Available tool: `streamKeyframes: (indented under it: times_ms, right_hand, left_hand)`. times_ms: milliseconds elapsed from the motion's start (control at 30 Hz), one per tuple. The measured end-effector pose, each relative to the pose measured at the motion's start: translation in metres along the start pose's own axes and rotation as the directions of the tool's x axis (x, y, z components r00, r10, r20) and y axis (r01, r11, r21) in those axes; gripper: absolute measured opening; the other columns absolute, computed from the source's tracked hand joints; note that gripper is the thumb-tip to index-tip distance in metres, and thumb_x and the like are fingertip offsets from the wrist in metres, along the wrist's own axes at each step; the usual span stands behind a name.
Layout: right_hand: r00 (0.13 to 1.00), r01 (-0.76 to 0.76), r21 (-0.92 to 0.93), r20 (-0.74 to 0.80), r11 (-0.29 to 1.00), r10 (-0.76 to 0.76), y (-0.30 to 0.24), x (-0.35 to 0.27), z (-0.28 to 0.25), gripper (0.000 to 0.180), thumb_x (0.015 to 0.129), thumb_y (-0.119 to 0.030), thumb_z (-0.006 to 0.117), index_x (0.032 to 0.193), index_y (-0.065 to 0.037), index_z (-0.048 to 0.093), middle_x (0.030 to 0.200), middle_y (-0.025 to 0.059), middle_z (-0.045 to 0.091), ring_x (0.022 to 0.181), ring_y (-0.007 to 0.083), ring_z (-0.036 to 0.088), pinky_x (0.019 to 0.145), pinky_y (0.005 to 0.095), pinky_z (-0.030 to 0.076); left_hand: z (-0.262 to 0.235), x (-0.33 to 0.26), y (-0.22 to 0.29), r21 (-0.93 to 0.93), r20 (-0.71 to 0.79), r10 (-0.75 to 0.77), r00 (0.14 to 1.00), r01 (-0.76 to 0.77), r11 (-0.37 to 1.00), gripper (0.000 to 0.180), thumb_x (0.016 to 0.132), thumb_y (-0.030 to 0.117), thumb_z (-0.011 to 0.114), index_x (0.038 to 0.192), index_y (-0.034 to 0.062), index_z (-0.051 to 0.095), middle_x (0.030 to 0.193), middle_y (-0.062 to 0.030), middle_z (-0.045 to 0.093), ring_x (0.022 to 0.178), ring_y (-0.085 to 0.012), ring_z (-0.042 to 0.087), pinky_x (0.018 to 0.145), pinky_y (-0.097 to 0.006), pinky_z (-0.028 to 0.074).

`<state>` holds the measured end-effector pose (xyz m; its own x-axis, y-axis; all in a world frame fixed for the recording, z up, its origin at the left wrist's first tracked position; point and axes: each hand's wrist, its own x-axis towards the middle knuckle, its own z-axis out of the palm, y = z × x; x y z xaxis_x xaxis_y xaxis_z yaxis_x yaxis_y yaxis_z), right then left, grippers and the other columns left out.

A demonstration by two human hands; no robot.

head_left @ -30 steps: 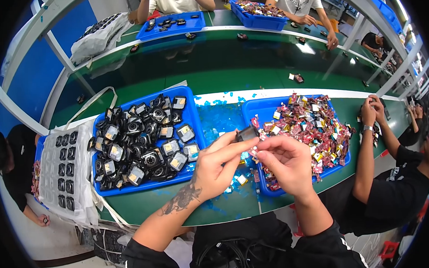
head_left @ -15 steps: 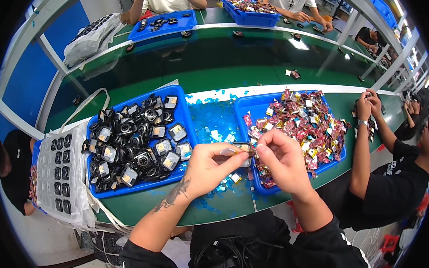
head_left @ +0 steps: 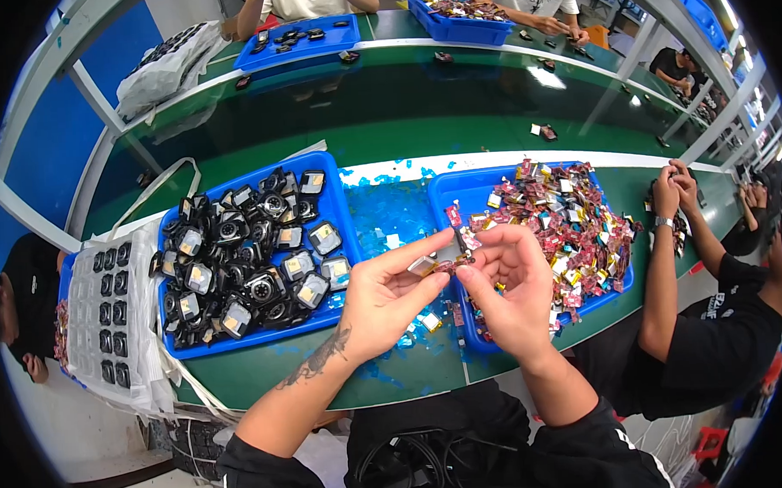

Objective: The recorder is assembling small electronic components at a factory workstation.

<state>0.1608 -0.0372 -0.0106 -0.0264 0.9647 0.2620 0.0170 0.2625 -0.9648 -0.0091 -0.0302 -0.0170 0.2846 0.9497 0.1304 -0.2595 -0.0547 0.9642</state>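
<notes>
My left hand point(head_left: 383, 298) pinches a small dark smartwatch case point(head_left: 460, 243), turned almost edge-on between my two hands. A flat silvery piece point(head_left: 422, 266) with a reddish strip point(head_left: 445, 266) sticks out by its fingers; how these join the case is hidden. From the other side, the thumb and curled fingers of my right hand point(head_left: 513, 291) close on the same case. To the left, a blue tray point(head_left: 343, 189) is heaped with black smartwatch cases point(head_left: 234, 251). Under and beyond my right hand, another blue tray point(head_left: 445, 185) holds piled small red circuit boards with silver and yellow pieces point(head_left: 573, 227).
Blue film scraps point(head_left: 381, 214) litter the green table between the trays. A white moulded tray point(head_left: 84, 318) of watch parts stands far left. Beyond a white rail, a green conveyor belt point(head_left: 385, 100) carries scattered parts. Co-workers sit opposite; one's forearms point(head_left: 662, 258) are close on the right.
The case between my hands has tipped from facing up to nearly edge-on. My right hand's fingers have curled in closer to it. Parts on the belt have shifted slightly right.
</notes>
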Motion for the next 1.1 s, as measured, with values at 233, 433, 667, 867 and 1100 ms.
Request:
streamKeyframes:
  times_ms: [233, 433, 667, 867, 1100]
  right_hand:
    - [0.995, 0.076, -0.113, -0.056, 0.991, -0.083, 0.007, -0.001, 0.008, 0.038, 0.082, 0.003, 0.069, 0.115, -0.001, 0.052, 0.084, 0.0024, 0.058, 0.069, 0.0035, 0.052, 0.057, 0.0165, 0.042]
    - [0.989, 0.136, -0.324, 0.101, 0.936, -0.109, -0.002, 0.016, 0.011, 0.050, 0.080, 0.004, 0.067, 0.127, -0.004, 0.050, 0.088, 0.0068, 0.060, 0.079, 0.0122, 0.061, 0.066, 0.0253, 0.054]
    - [0.831, 0.057, -0.599, 0.471, 0.798, 0.294, -0.014, 0.176, 0.000, 0.051, 0.076, -0.001, 0.070, 0.122, 0.002, 0.050, 0.079, 0.0072, 0.068, 0.070, 0.0143, 0.065, 0.067, 0.0278, 0.051]
    - [0.941, -0.207, -0.699, 0.049, 0.684, 0.335, 0.100, 0.255, -0.011, 0.063, 0.051, -0.016, 0.093, 0.106, -0.004, 0.064, 0.096, 0.0141, 0.068, 0.084, 0.0240, 0.068, 0.072, 0.0357, 0.056]
    - [0.978, 0.086, -0.809, 0.180, 0.581, 0.105, 0.061, 0.234, -0.044, 0.022, 0.072, -0.019, 0.075, 0.089, -0.005, 0.072, 0.086, 0.0158, 0.071, 0.085, 0.0301, 0.069, 0.077, 0.0376, 0.053]
  left_hand:
    - [0.004, -0.001, -0.002, -0.098, -0.033, -0.025, 0.999, 0.021, 0.995, 0.049, 0.089, -0.006, 0.060, 0.136, -0.0027, 0.048, 0.118, -0.0165, 0.063, 0.106, -0.0196, 0.063, 0.092, -0.031, 0.054]
    - [0.004, 0.000, 0.004, -0.067, -0.088, 0.032, 0.996, -0.038, 0.997, 0.074, 0.089, -0.005, 0.059, 0.151, 0.0059, 0.020, 0.131, -0.0215, 0.054, 0.112, -0.0204, 0.060, 0.090, -0.030, 0.053]
    - [-0.089, 0.011, 0.018, 0.973, -0.077, 0.305, 0.949, 0.139, -0.185, 0.032, 0.082, 0.027, 0.069, 0.104, 0.0048, 0.066, 0.100, -0.0129, 0.062, 0.101, -0.0316, 0.053, 0.082, -0.042, 0.043]
    - [-0.095, 0.013, 0.003, 0.987, -0.133, 0.203, 0.970, 0.148, -0.061, 0.033, 0.081, 0.025, 0.069, 0.105, 0.0033, 0.061, 0.104, -0.0171, 0.060, 0.105, -0.0332, 0.052, 0.089, -0.044, 0.041]
    - [-0.094, 0.015, 0.013, 0.989, -0.066, 0.341, 0.938, 0.017, 0.144, 0.020, 0.078, 0.011, 0.071, 0.083, 0.0058, 0.052, 0.085, -0.0114, 0.056, 0.087, -0.0268, 0.056, 0.075, -0.038, 0.046]
